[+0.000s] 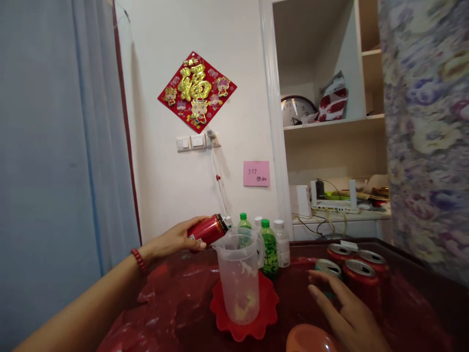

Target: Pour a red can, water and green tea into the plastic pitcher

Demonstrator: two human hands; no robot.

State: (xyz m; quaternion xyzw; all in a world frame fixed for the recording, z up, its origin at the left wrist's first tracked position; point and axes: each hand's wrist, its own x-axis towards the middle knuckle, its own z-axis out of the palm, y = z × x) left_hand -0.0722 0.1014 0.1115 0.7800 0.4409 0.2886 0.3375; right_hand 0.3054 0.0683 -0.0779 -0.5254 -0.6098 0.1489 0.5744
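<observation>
A white wall (pixel 234 39) bears a red decoration (pixel 197 91), beside blue curtain (pixel 54 146) and white shelves (pixel 330 124).

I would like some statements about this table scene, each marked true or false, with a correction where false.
1. The left hand holds a red can tilted over the clear plastic jug. True.
2. The jug stands on a blue square mat. False: it stands on a red mat with a wavy edge.
3. The right hand rests by a group of cans standing upright. True.
4. The bottles behind the jug lie on their sides. False: they stand upright.
5. The left wrist wears a red bead bracelet. True.
</observation>
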